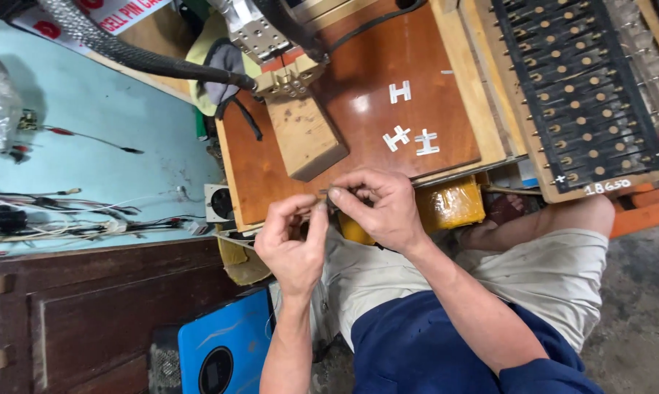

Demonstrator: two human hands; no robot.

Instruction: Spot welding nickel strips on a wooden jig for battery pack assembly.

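Metal, a small strip (328, 192) is pinched between the fingertips of the left hand (294, 237) and right hand (377, 208) at the near edge of the brown wooden board (358, 87), where a loosened pinch would likely drop it into the lap.

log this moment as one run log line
left hand | right hand | both pinch small thin metal piece | over brown wooden board

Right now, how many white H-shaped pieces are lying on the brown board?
3. One H-shaped piece lies alone farther up the brown board; two more sit side by side near its front edge. Others may be hidden by the hands.
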